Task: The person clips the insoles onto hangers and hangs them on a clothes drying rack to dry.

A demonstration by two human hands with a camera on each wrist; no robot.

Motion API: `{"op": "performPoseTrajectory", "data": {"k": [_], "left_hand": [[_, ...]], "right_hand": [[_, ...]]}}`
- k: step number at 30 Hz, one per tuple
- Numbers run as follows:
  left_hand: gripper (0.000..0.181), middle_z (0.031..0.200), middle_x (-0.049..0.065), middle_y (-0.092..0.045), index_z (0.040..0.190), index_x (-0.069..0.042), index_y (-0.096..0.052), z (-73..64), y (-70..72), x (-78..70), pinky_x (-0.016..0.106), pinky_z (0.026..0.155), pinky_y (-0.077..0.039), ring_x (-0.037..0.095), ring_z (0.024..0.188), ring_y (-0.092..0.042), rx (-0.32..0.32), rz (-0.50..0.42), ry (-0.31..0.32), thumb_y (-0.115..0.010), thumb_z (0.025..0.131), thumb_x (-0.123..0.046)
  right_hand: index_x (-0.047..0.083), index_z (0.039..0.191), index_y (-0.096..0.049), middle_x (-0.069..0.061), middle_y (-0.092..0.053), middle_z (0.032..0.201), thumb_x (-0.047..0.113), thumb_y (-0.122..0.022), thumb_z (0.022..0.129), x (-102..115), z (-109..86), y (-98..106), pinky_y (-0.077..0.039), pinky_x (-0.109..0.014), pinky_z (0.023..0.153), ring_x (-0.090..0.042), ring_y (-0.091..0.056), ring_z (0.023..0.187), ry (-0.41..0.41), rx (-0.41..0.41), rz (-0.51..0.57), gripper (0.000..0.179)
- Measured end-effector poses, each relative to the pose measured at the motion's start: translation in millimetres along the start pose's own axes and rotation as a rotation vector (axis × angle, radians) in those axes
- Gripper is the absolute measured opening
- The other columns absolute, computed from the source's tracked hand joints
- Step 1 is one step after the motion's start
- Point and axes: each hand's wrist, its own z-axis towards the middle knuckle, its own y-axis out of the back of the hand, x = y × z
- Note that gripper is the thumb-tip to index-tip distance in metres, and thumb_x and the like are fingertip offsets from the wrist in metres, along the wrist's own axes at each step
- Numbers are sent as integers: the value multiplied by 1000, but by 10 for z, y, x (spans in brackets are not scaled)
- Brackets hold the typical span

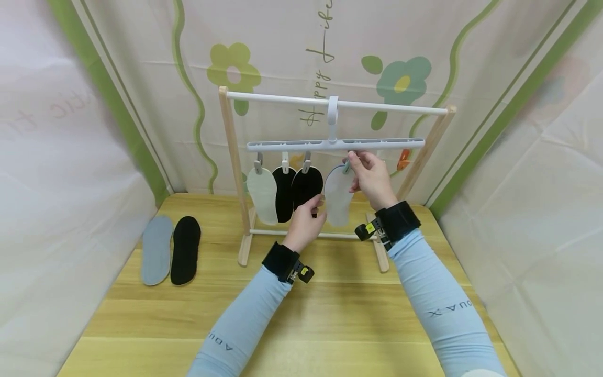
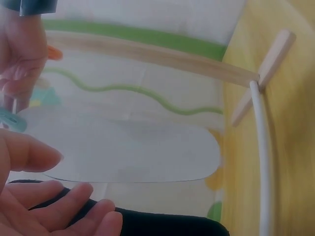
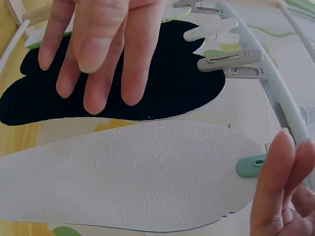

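Below right fingers (image 3: pixel 276 172), pale insole (image 3: pixel 138 182), hanging

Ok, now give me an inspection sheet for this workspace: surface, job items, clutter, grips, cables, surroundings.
Surface: wood-grain table; grey insole and black insole lie at its left.
Job items: pale hanger hooked on rack; leftmost pale insole, two black insoles and rightmost pale insole hang below; orange clip near the hanger's right end.
Clutter: nothing seen.
Grips: right grip pinches green clip at the rightmost pale insole's top; left grip has relaxed fingers near the hanging insoles, contact unclear.
Cables: nothing seen.
Surroundings: flower-printed curtain behind.
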Motion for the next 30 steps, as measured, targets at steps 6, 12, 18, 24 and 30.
{"op": "performPoseTrajectory", "data": {"k": [6,12,18,24,30], "left_hand": [[49,135,19,-58,146,-3,-47,-49,31,28,42,100,-47,37,123,-55,4,-4,-18,-55,97,-8],[49,136,18,-57,146,-2,-47,-87,57,47,41,99,-47,37,122,-55,0,-8,-32,-56,98,-7],[48,135,16,-58,145,-2,-47,-133,89,52,40,98,-48,33,120,-56,-6,7,-28,-56,98,-7],[48,134,14,-59,146,-4,-47,-178,137,67,39,98,-48,31,119,-57,-14,23,-25,-57,99,-8],[48,134,15,-59,146,-4,-47,-211,199,87,40,98,-48,30,119,-57,-24,18,-34,-55,99,-8]], "right_hand": [[11,139,-56,-20,-61,124,44,-56,98,-4,4,11,-54,-24,51,-10,-48,50,-10,-7,-5,53],[11,141,-54,-13,-63,120,45,-56,97,-7,-15,21,-54,-25,52,-10,-49,50,-15,-3,-17,56],[12,143,-52,-14,-61,123,46,-56,97,-34,-19,29,-54,-25,54,-10,-50,51,-18,0,-35,58],[10,147,-47,-15,-59,130,46,-57,97,-52,-35,38,-55,-25,54,-11,-50,51,-14,12,-49,62],[15,150,-44,-11,-55,139,46,-58,97,-65,-93,39,-55,-27,55,-14,-53,52,-2,29,-108,63]]}}
